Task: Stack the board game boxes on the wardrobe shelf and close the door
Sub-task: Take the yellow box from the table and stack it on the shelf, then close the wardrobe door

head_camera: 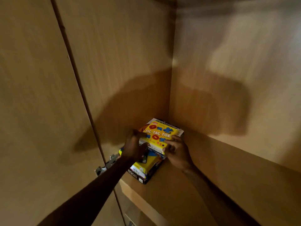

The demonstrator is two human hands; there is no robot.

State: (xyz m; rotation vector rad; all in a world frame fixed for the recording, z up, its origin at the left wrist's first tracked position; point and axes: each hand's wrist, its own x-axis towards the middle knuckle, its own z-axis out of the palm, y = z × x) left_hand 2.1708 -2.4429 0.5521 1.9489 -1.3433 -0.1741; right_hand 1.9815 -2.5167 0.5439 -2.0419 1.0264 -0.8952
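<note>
A yellow Tic Tac Toe box [160, 133] lies on top of a stack of board game boxes [145, 168] in the back left corner of the wooden wardrobe shelf [187, 190]. My left hand [134, 145] grips the top box's left edge. On the box's near right corner my right hand [176, 150] pinches with curled fingers. A white box with black lettering shows just under the yellow one. The lower boxes stick out toward me, partly hidden by my left arm.
The wardrobe door [37, 103] stands open at the left, hung on a metal hinge [105, 164]. The wardrobe's side panel [123, 62] and back wall [236, 79] close in the corner. The shelf's front edge [138, 199] runs toward the lower right.
</note>
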